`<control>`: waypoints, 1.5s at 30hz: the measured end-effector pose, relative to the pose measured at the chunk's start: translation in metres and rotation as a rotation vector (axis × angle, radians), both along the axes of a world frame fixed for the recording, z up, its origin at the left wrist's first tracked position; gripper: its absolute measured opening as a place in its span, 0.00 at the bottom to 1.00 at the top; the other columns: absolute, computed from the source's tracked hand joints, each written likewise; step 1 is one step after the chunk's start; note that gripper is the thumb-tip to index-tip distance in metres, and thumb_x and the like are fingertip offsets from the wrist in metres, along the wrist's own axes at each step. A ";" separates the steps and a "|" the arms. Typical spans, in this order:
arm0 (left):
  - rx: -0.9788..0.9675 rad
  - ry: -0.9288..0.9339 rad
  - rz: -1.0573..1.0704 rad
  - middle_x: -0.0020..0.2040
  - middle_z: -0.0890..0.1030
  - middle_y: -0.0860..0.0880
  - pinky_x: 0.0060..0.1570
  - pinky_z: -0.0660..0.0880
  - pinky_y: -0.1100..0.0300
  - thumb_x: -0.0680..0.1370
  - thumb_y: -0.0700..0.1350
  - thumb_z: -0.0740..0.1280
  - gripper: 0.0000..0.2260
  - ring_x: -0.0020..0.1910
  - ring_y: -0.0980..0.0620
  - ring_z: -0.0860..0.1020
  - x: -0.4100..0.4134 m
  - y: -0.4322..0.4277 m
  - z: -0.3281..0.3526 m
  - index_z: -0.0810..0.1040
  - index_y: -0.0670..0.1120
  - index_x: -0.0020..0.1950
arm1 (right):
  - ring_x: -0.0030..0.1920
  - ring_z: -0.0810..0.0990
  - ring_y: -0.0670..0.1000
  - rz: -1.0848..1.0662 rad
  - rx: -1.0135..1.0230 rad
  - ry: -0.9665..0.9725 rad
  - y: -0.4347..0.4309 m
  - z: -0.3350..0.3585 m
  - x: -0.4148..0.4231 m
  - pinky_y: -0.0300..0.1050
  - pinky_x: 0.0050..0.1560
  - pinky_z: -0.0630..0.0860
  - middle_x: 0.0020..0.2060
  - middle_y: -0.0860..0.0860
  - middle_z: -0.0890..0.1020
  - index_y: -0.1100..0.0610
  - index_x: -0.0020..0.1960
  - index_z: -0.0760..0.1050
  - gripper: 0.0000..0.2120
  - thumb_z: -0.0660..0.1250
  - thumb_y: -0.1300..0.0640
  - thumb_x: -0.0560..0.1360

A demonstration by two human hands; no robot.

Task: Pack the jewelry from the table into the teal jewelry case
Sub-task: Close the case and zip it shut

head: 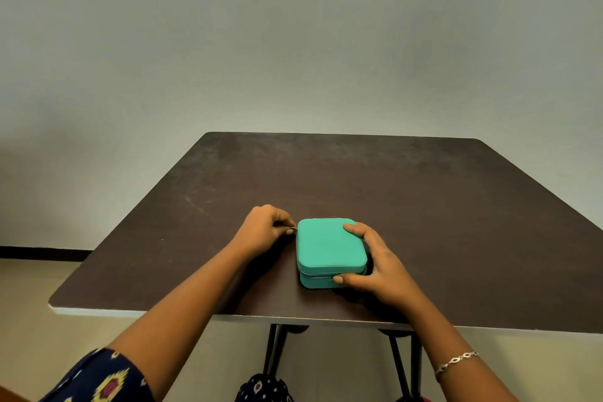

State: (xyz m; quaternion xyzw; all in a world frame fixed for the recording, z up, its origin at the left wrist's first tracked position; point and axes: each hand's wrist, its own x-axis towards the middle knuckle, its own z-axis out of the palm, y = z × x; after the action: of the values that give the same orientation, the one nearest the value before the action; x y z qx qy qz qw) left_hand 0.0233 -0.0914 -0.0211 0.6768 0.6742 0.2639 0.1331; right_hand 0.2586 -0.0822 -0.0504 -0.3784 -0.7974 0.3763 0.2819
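lying closed, contents hidden: teal case (329, 246)

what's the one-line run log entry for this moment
teal jewelry case lid down, on table | left hand pinches zipper pull at case's far-left corner | right hand holds case's right side

Navy patterned sleeve (101, 378) on left arm; silver chain bracelet (456, 361) on right.
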 end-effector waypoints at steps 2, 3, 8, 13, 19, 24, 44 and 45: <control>0.007 -0.034 0.022 0.49 0.84 0.44 0.49 0.72 0.65 0.74 0.37 0.68 0.07 0.46 0.53 0.79 0.000 -0.006 0.000 0.82 0.40 0.51 | 0.64 0.63 0.44 -0.005 0.002 0.001 0.000 0.000 0.000 0.39 0.63 0.65 0.63 0.37 0.61 0.38 0.62 0.59 0.34 0.75 0.54 0.66; 0.008 -0.047 0.033 0.48 0.84 0.44 0.49 0.72 0.65 0.75 0.37 0.67 0.07 0.45 0.54 0.79 0.001 -0.009 0.000 0.82 0.40 0.51 | 0.64 0.63 0.43 -0.006 0.003 0.002 0.000 0.001 -0.001 0.40 0.63 0.65 0.63 0.37 0.61 0.38 0.62 0.59 0.34 0.75 0.54 0.65; -0.014 -0.151 0.102 0.48 0.83 0.46 0.48 0.72 0.64 0.75 0.38 0.67 0.06 0.45 0.55 0.78 0.004 -0.025 -0.005 0.82 0.42 0.49 | 0.63 0.63 0.43 -0.015 0.009 0.008 -0.002 0.001 -0.001 0.39 0.62 0.65 0.63 0.38 0.61 0.39 0.62 0.59 0.34 0.75 0.55 0.65; -0.009 -0.270 0.123 0.48 0.83 0.51 0.47 0.71 0.69 0.75 0.38 0.66 0.06 0.46 0.59 0.79 0.010 -0.050 -0.016 0.82 0.44 0.48 | 0.63 0.63 0.44 -0.014 0.002 0.006 -0.003 0.003 -0.001 0.39 0.61 0.64 0.63 0.38 0.61 0.41 0.63 0.59 0.34 0.75 0.55 0.66; -0.015 -0.347 0.103 0.50 0.82 0.52 0.48 0.73 0.69 0.76 0.38 0.65 0.06 0.48 0.59 0.78 0.016 -0.069 -0.023 0.81 0.45 0.47 | 0.68 0.60 0.45 0.092 -0.104 0.020 0.001 0.003 0.004 0.44 0.69 0.62 0.69 0.39 0.57 0.42 0.67 0.59 0.36 0.75 0.55 0.67; 0.042 -0.422 0.160 0.52 0.82 0.51 0.53 0.73 0.63 0.76 0.38 0.65 0.06 0.51 0.56 0.78 0.024 -0.071 -0.027 0.80 0.46 0.47 | 0.65 0.66 0.45 0.082 -0.158 0.118 0.003 0.007 0.003 0.33 0.57 0.69 0.62 0.32 0.65 0.43 0.61 0.66 0.32 0.77 0.52 0.62; 0.087 -0.396 0.211 0.50 0.82 0.51 0.43 0.68 0.74 0.77 0.39 0.64 0.05 0.48 0.57 0.76 0.031 -0.072 -0.029 0.80 0.45 0.48 | 0.67 0.63 0.43 0.184 -0.128 -0.054 0.005 0.013 0.014 0.40 0.67 0.62 0.65 0.35 0.61 0.38 0.66 0.57 0.41 0.75 0.62 0.65; 0.087 -0.400 0.211 0.49 0.82 0.52 0.43 0.68 0.74 0.77 0.39 0.64 0.05 0.48 0.58 0.76 0.031 -0.073 -0.028 0.80 0.45 0.48 | 0.67 0.63 0.43 0.169 -0.121 -0.049 0.004 0.013 0.014 0.41 0.67 0.62 0.65 0.34 0.62 0.38 0.66 0.58 0.40 0.75 0.62 0.65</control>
State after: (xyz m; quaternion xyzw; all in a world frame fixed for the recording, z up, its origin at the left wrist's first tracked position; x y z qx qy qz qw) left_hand 0.0546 -0.1646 -0.0495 0.5417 0.6896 0.4340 0.2066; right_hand 0.2729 -0.0782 -0.0374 -0.3350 -0.8090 0.4368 0.2063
